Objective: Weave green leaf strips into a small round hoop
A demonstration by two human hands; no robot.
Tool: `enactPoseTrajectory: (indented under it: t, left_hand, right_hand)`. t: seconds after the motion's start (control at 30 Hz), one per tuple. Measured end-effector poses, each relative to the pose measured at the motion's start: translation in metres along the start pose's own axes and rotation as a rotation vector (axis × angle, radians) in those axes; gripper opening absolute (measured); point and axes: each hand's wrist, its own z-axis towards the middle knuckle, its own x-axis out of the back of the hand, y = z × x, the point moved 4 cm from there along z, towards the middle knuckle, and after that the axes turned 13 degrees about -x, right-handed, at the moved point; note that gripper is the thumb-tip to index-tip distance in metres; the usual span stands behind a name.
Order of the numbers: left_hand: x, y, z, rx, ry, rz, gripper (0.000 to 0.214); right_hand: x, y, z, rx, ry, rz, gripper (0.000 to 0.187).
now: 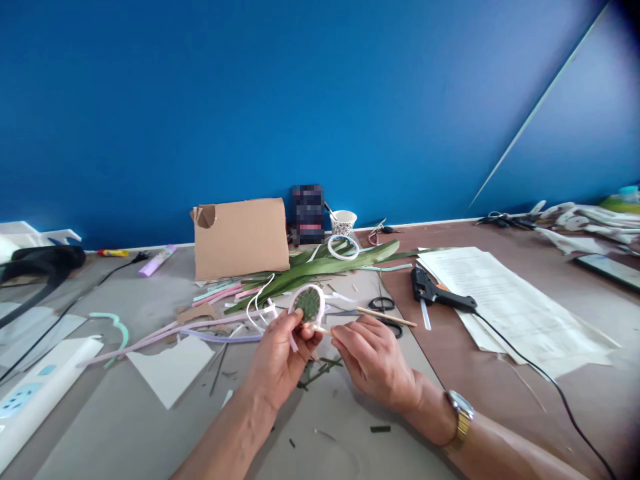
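My left hand (pixel 281 357) is closed around a small round piece (pixel 308 304), a white ring filled with green woven leaf, held up above the table. My right hand (pixel 373 357), with a wristwatch, pinches a thin wooden stick (pixel 323 329) whose tip meets the lower edge of the round piece. Long green leaves (pixel 330 265) lie just behind, with pink, white and lilac paper strips (pixel 200 327) to the left.
A black glue gun (pixel 435 293) with its cord lies on the right beside printed sheets (pixel 505 300). Scissors (pixel 385 308) and another stick (pixel 387 317) lie near my right hand. A cardboard piece (pixel 240 237), paper cup (pixel 343 222), white ring (pixel 343 247) and power strip (pixel 35 393) stand around.
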Motion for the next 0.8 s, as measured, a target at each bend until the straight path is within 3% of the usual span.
enactPoseTrajectory:
  t: [0.33,0.8]
  left_hand:
    - [-0.001,-0.003,0.001,0.027,-0.016,-0.049,0.018]
    - [0.000,-0.004,0.002,0.002,-0.012,-0.030,0.023]
  right_hand:
    - [-0.002,-0.005,-0.001,0.028,0.002,0.020,0.012]
    - [-0.010,-0.006,-0.003,0.031,-0.090,0.022,0.016]
